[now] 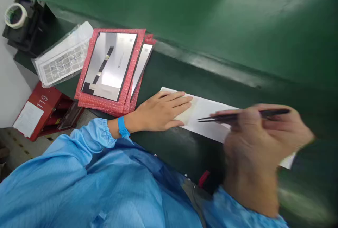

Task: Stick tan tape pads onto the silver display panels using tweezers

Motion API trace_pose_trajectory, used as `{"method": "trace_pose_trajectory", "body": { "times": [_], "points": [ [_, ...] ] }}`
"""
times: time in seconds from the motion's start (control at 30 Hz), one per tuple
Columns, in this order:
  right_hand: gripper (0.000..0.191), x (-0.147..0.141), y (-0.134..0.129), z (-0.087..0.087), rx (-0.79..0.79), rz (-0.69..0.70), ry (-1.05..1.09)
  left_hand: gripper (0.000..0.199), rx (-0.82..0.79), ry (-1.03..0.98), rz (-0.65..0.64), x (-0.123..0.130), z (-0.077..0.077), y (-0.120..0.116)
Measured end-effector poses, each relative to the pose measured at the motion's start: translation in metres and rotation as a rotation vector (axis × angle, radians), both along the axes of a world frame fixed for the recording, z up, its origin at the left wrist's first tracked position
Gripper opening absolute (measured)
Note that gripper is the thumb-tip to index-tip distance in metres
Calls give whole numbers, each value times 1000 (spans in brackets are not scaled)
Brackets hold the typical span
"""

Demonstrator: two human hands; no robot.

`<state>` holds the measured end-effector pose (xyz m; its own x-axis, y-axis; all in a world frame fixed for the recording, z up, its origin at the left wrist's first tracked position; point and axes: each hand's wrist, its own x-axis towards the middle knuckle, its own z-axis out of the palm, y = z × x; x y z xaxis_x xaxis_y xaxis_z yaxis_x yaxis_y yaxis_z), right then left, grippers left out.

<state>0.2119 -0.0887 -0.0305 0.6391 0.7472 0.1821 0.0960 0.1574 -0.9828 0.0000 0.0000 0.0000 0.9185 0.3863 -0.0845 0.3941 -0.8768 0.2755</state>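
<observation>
A long white sheet (211, 132) lies across the green mat, with a yellowish patch (190, 112) near its left end. My left hand (165, 111) rests flat on that end, fingers stretched out, a blue band round the wrist. Black tweezers (227, 117) are gripped in my right hand (264, 136), which is smeared by motion. Their two tips point left above the white sheet, slightly apart, with nothing visible between them. The right hand covers part of the sheet's right portion. Whether the tips touch the sheet I cannot tell.
Left of my left hand is a stack of display panels (111, 62) on pink bubble wrap (89, 59). Beyond it lies a bagged sheet of pale labels (66, 61). A tape roll (16, 16) sits on a black device at the far left, above a red box (43, 105) marked 119.
</observation>
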Motion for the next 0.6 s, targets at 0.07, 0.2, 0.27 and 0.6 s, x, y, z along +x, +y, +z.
{"method": "trace_pose_trajectory", "body": {
  "times": [0.07, 0.2, 0.27, 0.6],
  "points": [
    [39, -9, -5, -2, -82, -12, -62, 66, -1, -3, -17, 2, -1, 0],
    [33, -13, -10, -8, -87, -54, -156, 68, -4, -2, -27, 6, -1, 0],
    [30, -10, -10, -12, -51, -59, -177, 68, -12, 3, -25, 7, -2, 0],
    [23, -6, -13, -19, -39, -77, -183, 69, -62, 35, -37, 10, 0, 2]
  ]
}}
